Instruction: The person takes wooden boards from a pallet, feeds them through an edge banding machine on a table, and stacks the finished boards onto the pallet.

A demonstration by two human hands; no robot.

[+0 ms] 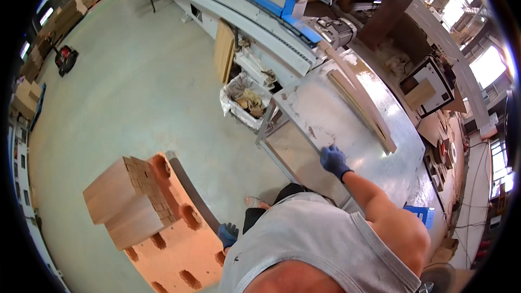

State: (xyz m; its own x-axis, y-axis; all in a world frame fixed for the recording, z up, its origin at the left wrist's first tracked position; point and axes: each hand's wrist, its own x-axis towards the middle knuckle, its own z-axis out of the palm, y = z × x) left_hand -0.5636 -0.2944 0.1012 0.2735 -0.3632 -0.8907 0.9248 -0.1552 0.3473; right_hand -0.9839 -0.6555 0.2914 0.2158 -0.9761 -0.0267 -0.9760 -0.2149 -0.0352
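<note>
Both my hands wear blue work gloves. My right hand [334, 161] rests at the near edge of the metal-topped table [304, 95], its fingers partly bent and nothing seen in them. Beyond it on that tabletop lie long narrow wooden strips [362, 109], side by side. Low at my left side hangs my left hand [228, 234], fingers loosely apart, beside an orange board [187, 249] with several ragged holes. A stack of wooden boards [127, 201] sits on the orange board. Whether my left hand touches the orange board I cannot tell.
A bin lined with plastic [230, 100] holds scraps under the long machine [239, 13]. Wooden panels [223, 51] lean nearby. An electric motor [332, 31] stands behind the table. At the far left on the floor is a red and black wheeled device [65, 59].
</note>
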